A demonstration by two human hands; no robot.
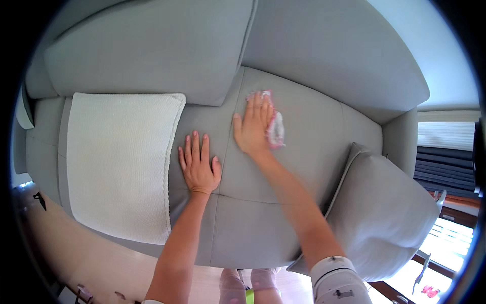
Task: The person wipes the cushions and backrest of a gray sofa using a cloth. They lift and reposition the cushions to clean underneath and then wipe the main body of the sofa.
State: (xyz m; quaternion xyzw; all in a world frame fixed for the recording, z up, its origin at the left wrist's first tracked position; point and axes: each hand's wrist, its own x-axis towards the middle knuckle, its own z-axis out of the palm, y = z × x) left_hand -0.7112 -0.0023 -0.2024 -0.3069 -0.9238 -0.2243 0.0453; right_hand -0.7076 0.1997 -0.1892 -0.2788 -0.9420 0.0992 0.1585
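Note:
My right hand (253, 127) lies spread over a white cloth with pink edging (278, 129), pressing it against the grey sofa seat (319, 159). Part of the cloth shows beyond the fingertips and along the hand's right side; the rest is hidden under the palm. The hand looks slightly blurred. My left hand (199, 167) rests palm down on the same seat, fingers apart, holding nothing. Just left of it, a white textured cover (121, 163) with a braided edge is laid over the seat.
Grey back cushions (152, 53) stand along the far side of the sofa. A loose grey cushion (383, 216) leans at the right, beside my right forearm. Below the seat's front edge are my legs (265, 283) and a pale floor (114, 258). Blinds (446, 133) hang at far right.

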